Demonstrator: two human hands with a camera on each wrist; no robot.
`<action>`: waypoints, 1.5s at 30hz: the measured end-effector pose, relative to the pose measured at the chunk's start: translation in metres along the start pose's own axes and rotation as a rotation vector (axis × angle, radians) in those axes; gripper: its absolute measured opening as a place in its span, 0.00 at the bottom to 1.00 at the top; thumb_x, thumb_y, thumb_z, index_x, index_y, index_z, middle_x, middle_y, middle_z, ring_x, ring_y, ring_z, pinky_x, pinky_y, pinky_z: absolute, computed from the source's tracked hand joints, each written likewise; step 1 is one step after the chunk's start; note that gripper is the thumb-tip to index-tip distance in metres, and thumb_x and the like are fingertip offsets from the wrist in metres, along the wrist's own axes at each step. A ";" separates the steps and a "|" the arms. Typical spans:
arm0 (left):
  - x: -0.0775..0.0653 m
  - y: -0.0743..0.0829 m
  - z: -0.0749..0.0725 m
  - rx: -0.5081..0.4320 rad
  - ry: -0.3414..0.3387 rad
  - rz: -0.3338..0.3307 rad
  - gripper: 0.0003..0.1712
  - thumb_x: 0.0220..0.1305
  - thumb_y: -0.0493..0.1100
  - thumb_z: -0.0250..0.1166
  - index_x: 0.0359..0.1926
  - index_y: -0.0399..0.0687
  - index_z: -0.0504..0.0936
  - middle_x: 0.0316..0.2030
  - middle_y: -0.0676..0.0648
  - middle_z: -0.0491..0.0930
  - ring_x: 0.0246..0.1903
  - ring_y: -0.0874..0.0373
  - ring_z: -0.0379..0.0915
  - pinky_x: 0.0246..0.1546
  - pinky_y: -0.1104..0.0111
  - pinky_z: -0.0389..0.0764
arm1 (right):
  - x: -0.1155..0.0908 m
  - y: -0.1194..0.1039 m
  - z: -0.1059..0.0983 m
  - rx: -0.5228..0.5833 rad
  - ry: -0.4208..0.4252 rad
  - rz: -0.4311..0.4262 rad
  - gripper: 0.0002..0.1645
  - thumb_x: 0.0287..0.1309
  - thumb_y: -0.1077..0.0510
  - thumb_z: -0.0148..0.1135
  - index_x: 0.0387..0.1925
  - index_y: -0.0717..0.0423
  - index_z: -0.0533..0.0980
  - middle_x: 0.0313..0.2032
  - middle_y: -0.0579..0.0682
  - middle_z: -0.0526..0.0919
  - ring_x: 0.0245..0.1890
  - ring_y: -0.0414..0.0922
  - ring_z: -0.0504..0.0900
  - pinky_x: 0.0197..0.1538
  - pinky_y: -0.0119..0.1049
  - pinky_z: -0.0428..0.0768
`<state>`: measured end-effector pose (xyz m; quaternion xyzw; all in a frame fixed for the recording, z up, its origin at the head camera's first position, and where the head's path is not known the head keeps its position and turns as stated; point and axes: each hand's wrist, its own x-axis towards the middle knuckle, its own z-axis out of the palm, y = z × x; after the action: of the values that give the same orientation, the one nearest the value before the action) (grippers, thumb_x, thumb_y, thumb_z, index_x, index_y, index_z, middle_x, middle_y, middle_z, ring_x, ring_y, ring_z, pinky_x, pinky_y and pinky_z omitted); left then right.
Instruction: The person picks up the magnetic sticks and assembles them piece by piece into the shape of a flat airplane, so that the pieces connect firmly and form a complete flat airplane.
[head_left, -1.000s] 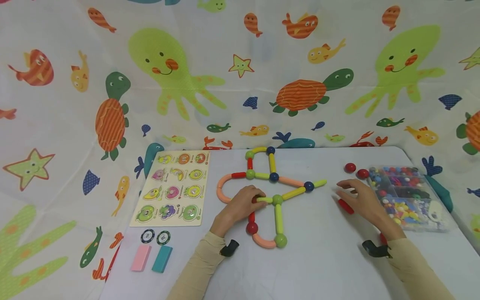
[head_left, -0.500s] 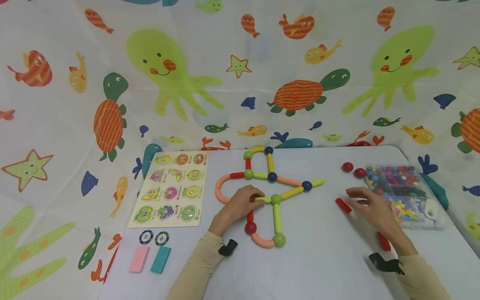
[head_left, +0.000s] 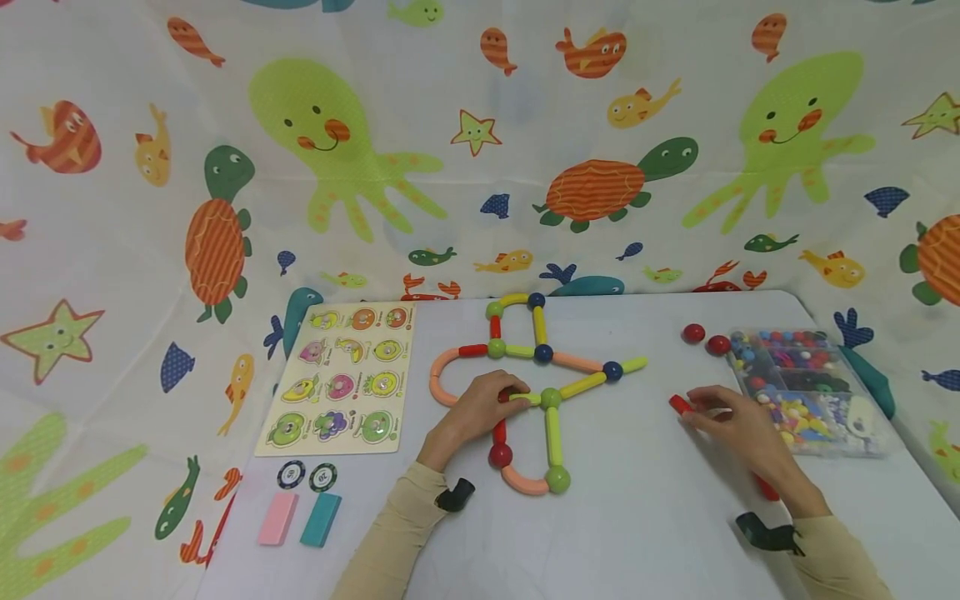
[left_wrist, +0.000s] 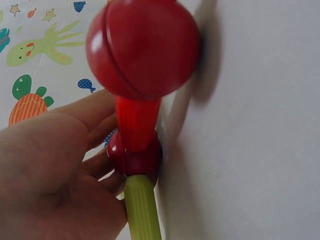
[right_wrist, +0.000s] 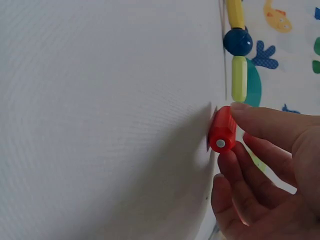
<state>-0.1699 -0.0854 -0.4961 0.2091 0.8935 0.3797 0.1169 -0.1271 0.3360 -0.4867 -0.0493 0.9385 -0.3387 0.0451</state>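
A figure of coloured magnetic rods and balls lies on the white table. My left hand (head_left: pixel 480 414) is at its left-middle part, with fingers curled round a red ball (left_wrist: pixel 134 156). That ball joins a red rod (left_wrist: pixel 136 122) and a light green rod (left_wrist: pixel 142 207); a larger-looking red ball (left_wrist: pixel 145 47) is at the red rod's other end. On the right, my right hand (head_left: pixel 738 425) pinches a loose red magnetic rod (right_wrist: pixel 223 129) between thumb and fingers, low at the tabletop. Its end shows a silvery dot. Another red rod (head_left: pixel 767 487) lies partly hidden under the right wrist.
Two red balls (head_left: pixel 693 333) lie beside a clear compartment box (head_left: pixel 832 450) of small beads at right. A fruit puzzle board (head_left: pixel 410 375) is at left, above two round chips (head_left: pixel 323 477), a pink block (head_left: pixel 278 518) and a teal block (head_left: pixel 321 520). A patterned cloth hangs behind.
My right hand has come down onto the loose red rod and now pinches it, turning it slightly. My left hand stays on the red ball.
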 end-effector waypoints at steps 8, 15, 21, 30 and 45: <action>0.000 0.000 -0.001 -0.006 -0.004 0.001 0.15 0.69 0.47 0.68 0.53 0.51 0.85 0.45 0.54 0.83 0.45 0.62 0.76 0.53 0.67 0.78 | 0.004 0.000 0.004 -0.058 -0.015 0.013 0.27 0.62 0.45 0.71 0.56 0.56 0.79 0.47 0.55 0.85 0.44 0.50 0.83 0.41 0.23 0.76; -0.001 0.000 -0.001 -0.009 -0.004 0.003 0.15 0.69 0.48 0.67 0.53 0.51 0.85 0.45 0.54 0.83 0.45 0.61 0.76 0.52 0.66 0.78 | 0.009 -0.002 0.008 -0.108 0.027 -0.047 0.23 0.60 0.51 0.73 0.53 0.56 0.81 0.44 0.54 0.86 0.41 0.49 0.83 0.39 0.25 0.77; -0.001 0.001 -0.002 -0.008 -0.003 -0.004 0.14 0.69 0.48 0.67 0.53 0.52 0.85 0.45 0.54 0.83 0.44 0.62 0.75 0.51 0.67 0.78 | 0.017 -0.011 0.011 -0.089 0.030 -0.085 0.23 0.59 0.54 0.74 0.54 0.57 0.80 0.45 0.55 0.86 0.40 0.47 0.81 0.39 0.24 0.77; -0.002 0.001 -0.001 -0.006 0.000 0.001 0.14 0.70 0.48 0.67 0.53 0.52 0.85 0.45 0.54 0.83 0.44 0.63 0.75 0.51 0.68 0.78 | 0.035 -0.030 0.021 -0.030 -0.011 -0.088 0.22 0.61 0.56 0.72 0.54 0.59 0.80 0.47 0.56 0.85 0.42 0.47 0.80 0.41 0.24 0.77; -0.002 0.000 -0.002 -0.004 -0.004 -0.006 0.14 0.70 0.48 0.67 0.53 0.52 0.85 0.45 0.55 0.84 0.44 0.64 0.75 0.51 0.69 0.77 | 0.050 -0.044 0.036 -0.019 -0.040 -0.110 0.21 0.61 0.59 0.71 0.55 0.58 0.80 0.50 0.56 0.85 0.44 0.49 0.79 0.43 0.26 0.78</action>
<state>-0.1690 -0.0871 -0.4948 0.2072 0.8932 0.3806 0.1202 -0.1694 0.2733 -0.4889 -0.1081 0.9365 -0.3306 0.0446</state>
